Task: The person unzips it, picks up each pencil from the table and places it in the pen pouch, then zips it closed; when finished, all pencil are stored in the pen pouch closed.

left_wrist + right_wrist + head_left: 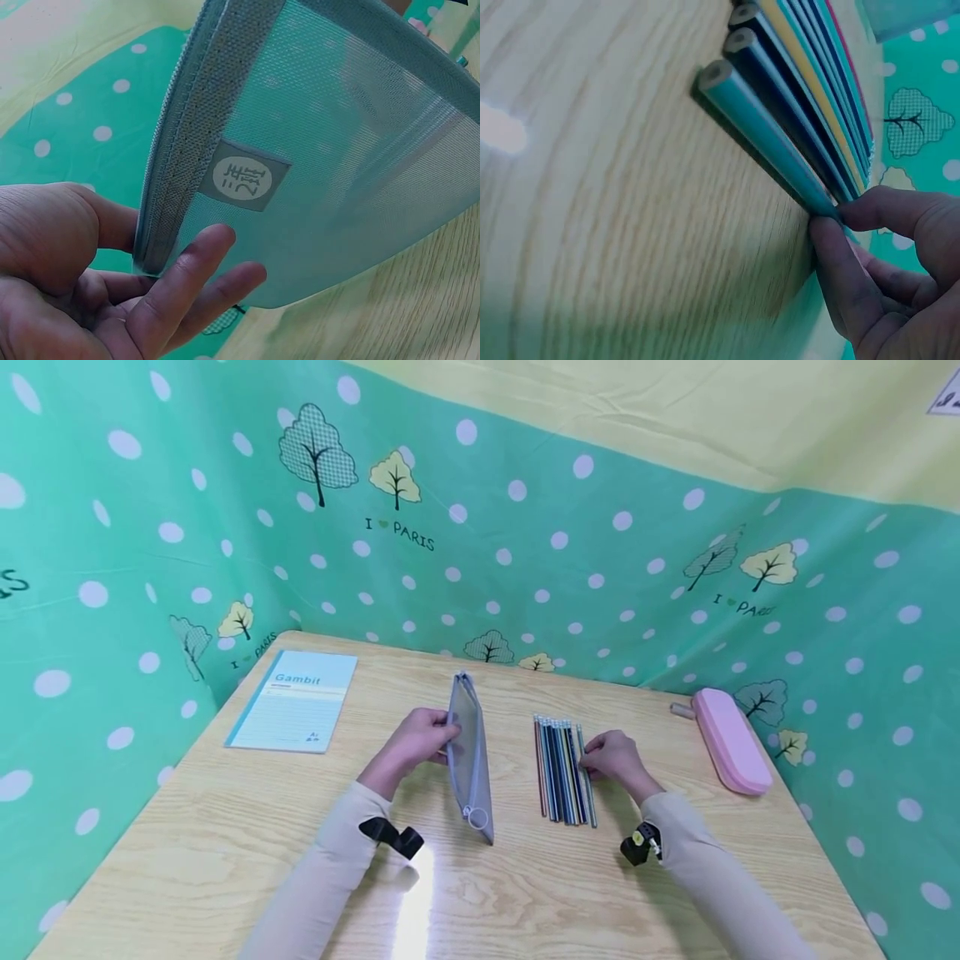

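A grey mesh zip pouch (467, 752) stands on its edge near the table's middle, gripped along one side by my left hand (422, 739). In the left wrist view the see-through mesh pouch (352, 150) shows a small sewn label (244, 176). Just right of it, several pencils (558, 768) lie side by side in a row. My right hand (615, 756) pinches the outermost pencil, a teal one (769, 135), between thumb and finger. The dark and yellow pencils (802, 67) lie close alongside it.
A light-blue notebook (303, 702) lies at the back left of the wooden table (187, 860). At the right edge is a pink pencil case (731, 741), with a small grey cylinder (682, 711) beside it. A patterned green cloth (525, 543) hangs behind the table.
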Tool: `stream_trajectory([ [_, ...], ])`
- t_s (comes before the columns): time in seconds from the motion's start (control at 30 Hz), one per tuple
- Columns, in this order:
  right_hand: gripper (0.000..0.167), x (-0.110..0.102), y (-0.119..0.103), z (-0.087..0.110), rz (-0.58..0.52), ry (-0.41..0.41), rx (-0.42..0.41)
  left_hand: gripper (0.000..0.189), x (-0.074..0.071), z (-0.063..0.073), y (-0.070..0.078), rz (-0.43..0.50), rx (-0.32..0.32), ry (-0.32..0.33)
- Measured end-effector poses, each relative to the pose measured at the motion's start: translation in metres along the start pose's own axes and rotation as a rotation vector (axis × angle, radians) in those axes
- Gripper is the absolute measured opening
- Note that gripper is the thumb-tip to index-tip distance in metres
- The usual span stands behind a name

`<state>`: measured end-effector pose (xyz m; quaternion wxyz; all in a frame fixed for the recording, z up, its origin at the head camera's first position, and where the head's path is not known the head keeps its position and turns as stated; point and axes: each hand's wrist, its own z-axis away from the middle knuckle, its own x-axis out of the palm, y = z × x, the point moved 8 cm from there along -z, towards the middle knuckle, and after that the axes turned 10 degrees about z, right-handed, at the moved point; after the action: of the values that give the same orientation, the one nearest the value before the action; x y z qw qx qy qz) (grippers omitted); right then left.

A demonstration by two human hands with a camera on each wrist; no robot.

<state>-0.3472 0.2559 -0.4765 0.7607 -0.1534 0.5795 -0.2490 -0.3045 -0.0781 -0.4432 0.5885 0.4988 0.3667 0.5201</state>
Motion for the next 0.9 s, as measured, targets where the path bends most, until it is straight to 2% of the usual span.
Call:
stream_trajectory([
  [0.13, 0.029, 0.000, 0.005, 0.003, -0.078, -0.048, 0.008, 0.039, 0.000, 0.000, -0.001, 0.001, -0.003, -0.002],
  [0.27, 0.034, -0.001, 0.008, 0.006, -0.249, -0.128, 0.022, 0.039, 0.000, 0.000, -0.002, 0.002, -0.009, -0.006],
  [0.43, 0.041, -0.005, 0.001, 0.009, -0.411, -0.192, -0.011, 0.040, -0.002, 0.001, 0.000, 0.004, -0.007, -0.009],
  [0.67, 0.055, -0.003, -0.023, 0.014, -0.519, -0.244, -0.056, 0.039, -0.004, 0.003, 0.002, -0.001, -0.001, -0.005],
  [0.9, 0.059, 0.000, -0.056, 0.028, -0.583, -0.294, -0.119, 0.040, -0.004, 0.003, 0.005, -0.006, 0.003, -0.009],
])
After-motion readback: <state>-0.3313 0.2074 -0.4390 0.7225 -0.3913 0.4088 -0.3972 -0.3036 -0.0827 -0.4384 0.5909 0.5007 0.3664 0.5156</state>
